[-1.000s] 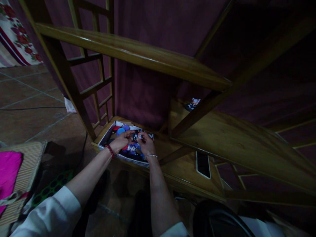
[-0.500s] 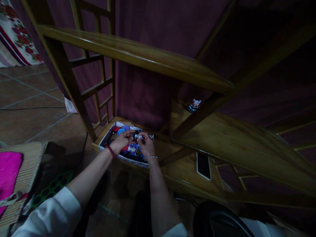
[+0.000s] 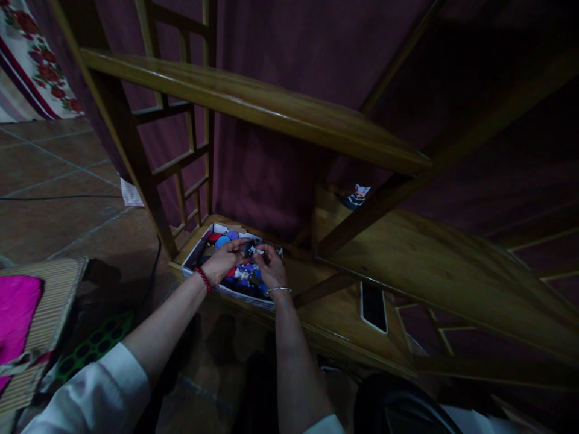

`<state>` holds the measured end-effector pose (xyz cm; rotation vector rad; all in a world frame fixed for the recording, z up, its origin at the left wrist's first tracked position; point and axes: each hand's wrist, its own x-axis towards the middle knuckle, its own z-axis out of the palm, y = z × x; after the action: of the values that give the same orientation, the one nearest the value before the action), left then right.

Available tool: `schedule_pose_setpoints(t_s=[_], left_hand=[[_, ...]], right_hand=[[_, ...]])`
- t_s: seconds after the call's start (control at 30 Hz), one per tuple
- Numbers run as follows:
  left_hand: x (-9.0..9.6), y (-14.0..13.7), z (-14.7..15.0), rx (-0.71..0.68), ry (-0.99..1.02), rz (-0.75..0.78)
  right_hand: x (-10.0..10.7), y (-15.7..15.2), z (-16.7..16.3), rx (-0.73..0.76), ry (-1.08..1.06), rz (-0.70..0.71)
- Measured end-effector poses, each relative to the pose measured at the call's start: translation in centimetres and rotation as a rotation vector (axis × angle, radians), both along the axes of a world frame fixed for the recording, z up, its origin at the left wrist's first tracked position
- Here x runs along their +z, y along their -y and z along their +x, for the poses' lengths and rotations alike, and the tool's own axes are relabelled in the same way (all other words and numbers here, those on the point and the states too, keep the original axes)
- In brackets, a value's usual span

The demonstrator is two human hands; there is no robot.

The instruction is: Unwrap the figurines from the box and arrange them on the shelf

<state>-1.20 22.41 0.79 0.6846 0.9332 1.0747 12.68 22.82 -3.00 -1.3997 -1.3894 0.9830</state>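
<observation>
Over a white box (image 3: 192, 256) of small colourful pieces, I hold a small black-and-white toy figure (image 3: 253, 249) between both hands. My left hand (image 3: 224, 260), with a red bead bracelet at its wrist, is closed on the figure's left side. From the right, the fingers of my right hand (image 3: 271, 265) pinch it; a silver bangle circles that wrist. Blue, purple and red pieces lie in the box beneath, including a round blue piece (image 3: 222, 242). The figure's details are small and dim.
The box rests on the low wooden shelf (image 3: 312, 307), with a white-edged phone (image 3: 374, 307) farther right. Another small figure (image 3: 357, 196) stands on a raised shelf. A wooden bar (image 3: 253, 108) crosses above my hands. A pink cloth (image 3: 18, 313) lies at far left.
The toy figure has turned slightly between my fingers and its white part now sits a little lower. Both hands stay over the box; the whole view has shifted slightly.
</observation>
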Motion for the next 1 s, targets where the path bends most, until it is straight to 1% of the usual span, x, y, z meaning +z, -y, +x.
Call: schedule_pose_setpoints(t_s=[0.13, 0.37, 0.67, 0.87, 1.0], left_hand=[[0.15, 0.05, 0.09, 0.004, -0.028, -0.002], [-0.13, 0.15, 0.23, 0.024, -0.073, 0.012], [-0.18, 0.27, 0.06, -0.030, -0.136, 0.071], [-0.68, 0.11, 0.09, -0.045, -0.129, 0.136], [-0.79, 0.17, 0.06, -0.012, -0.150, 0.154]], right_hand=[[-0.26, -0.03, 0.03, -0.012, 0.049, 0.003], [-0.52, 0.07, -0.19, -0.014, 0.063, 0.013], [-0.12, 0.28, -0.48, -0.024, -0.013, 0.010], [-0.30, 0.32, -0.60, -0.059, 0.016, -0.055], [-0.37, 0.38, -0.80, -0.062, -0.029, -0.071]])
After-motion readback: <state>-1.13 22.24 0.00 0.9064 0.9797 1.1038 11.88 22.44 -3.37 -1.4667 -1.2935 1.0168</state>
